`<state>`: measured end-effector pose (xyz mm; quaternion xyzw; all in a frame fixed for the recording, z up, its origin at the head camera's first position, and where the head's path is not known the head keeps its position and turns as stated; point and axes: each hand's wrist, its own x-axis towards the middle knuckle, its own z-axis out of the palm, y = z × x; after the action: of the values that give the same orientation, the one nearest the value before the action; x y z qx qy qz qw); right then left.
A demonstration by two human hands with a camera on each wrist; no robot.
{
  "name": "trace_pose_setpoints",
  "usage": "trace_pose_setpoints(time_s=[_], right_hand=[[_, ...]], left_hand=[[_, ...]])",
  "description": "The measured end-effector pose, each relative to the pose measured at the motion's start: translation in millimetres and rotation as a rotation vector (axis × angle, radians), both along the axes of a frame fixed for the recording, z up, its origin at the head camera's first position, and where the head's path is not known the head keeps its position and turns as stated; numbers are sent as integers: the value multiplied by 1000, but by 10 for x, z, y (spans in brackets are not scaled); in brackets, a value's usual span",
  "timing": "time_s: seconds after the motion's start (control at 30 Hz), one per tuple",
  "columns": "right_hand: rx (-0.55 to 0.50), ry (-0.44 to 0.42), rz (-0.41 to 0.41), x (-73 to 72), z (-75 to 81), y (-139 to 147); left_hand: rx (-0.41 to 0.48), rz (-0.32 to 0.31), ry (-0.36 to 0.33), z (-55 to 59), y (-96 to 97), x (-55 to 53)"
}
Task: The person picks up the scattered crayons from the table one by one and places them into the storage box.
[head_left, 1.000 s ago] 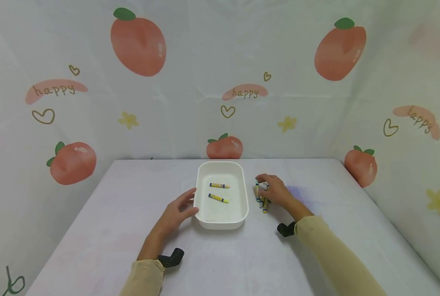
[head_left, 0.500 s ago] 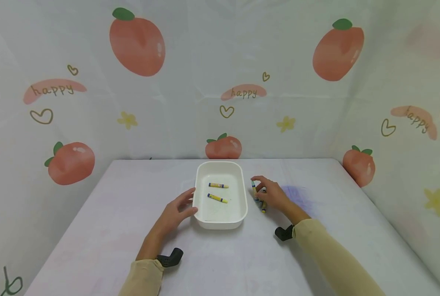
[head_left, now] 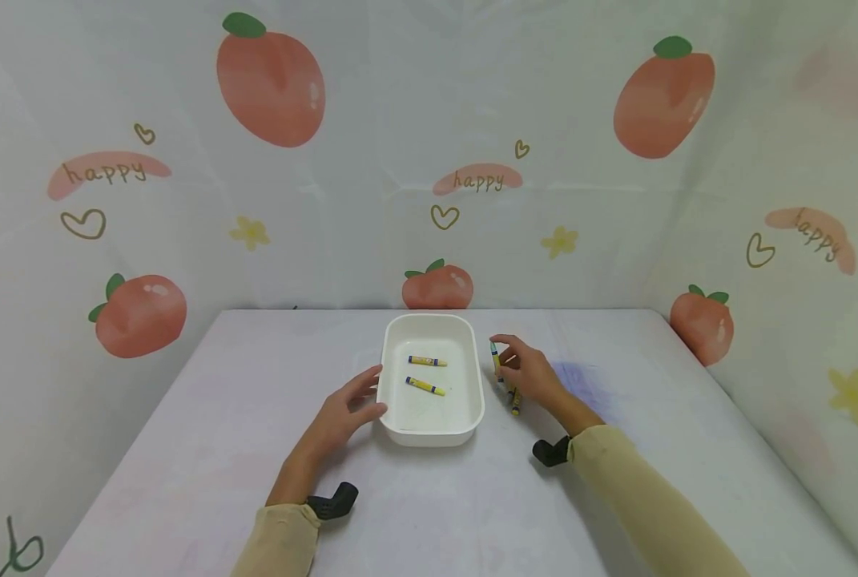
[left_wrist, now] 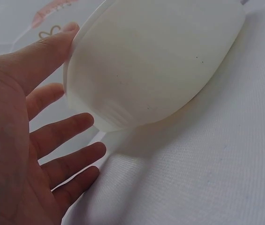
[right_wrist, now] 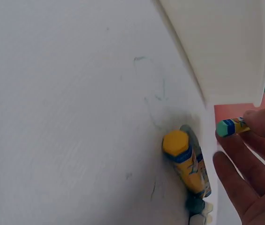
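Note:
My left hand (head_left: 345, 413) lies along the left side of a white plastic tray (head_left: 429, 440), its fingers extended with fingertips at the rim. In the left wrist view the thumb touches the tray wall (left_wrist: 155, 61). Right of the tray, my right hand (head_left: 537, 377) pinches a mint-green crayon (right_wrist: 226, 127) between thumb and fingers, its tip pointing up in the head view. Below that hand, several crayons lie bunched on the table, among them a yellow-orange crayon (right_wrist: 186, 164), a grey one (right_wrist: 188, 133) and a dark green one (right_wrist: 195, 205), partly hidden by the hand in the head view.
Inside the tray lie two yellow-wrapped crayons (head_left: 427, 361), roughly parallel. A purple smudge (head_left: 587, 389) marks the white table cover to the right of the right hand. Cloth printed with fruit (head_left: 270, 88) hangs behind and beside the table.
My right hand has shifted slightly left toward the tray and lifted the mint-green crayon up from the bunch. The left hand and tray have stayed put.

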<state>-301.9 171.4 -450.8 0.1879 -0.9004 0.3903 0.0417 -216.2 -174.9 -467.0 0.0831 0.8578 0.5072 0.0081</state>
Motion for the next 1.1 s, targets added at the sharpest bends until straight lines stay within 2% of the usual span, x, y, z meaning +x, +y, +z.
trace_pose_setpoints(time_s=[0.27, 0.6, 0.77, 0.93, 1.1], right_hand=[[-220, -42, 7, -7, 108, -74], [-519, -184, 68, -82, 272, -148], [-620, -262, 99, -66, 390, -204], [-637, -274, 131, -99, 433, -250], [-536, -255, 112, -121, 522, -339]], left_hand=[[6, 5, 0, 21, 11, 13], [7, 2, 4, 26, 15, 14], [5, 1, 11, 24, 9, 18], [-1, 2, 16, 9, 4, 15], [1, 1, 14, -1, 1, 6]])
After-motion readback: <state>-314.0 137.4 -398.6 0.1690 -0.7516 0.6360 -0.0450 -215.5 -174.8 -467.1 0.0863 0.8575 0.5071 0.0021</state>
